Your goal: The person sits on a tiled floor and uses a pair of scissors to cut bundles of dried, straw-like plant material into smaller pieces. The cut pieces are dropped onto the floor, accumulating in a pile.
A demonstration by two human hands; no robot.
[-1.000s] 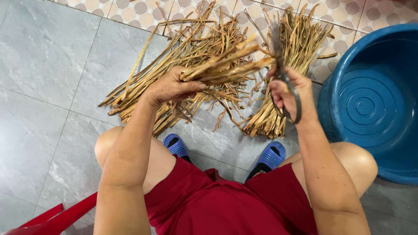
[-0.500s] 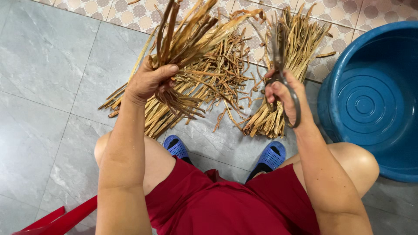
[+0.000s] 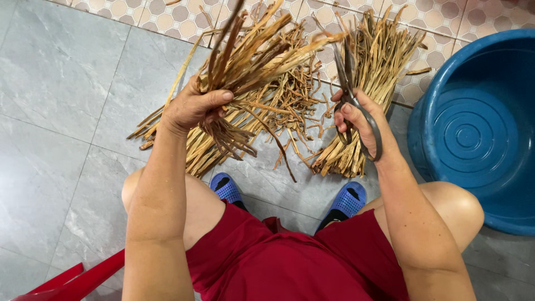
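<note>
Your left hand [image 3: 192, 108] clamps a bundle of dry tan plant strips [image 3: 251, 53], long axis pointing up-right toward the floor's far edge; your right hand [image 3: 359, 120] grips dark metal scissors [image 3: 348, 83], blades pointing away.

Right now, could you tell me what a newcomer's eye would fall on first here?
Centre frame, the left hand grips a bundle of dry stalks raised above the heap of stalks on the tiled floor. The right hand holds scissors upright; a blue basin sits far right.
</note>
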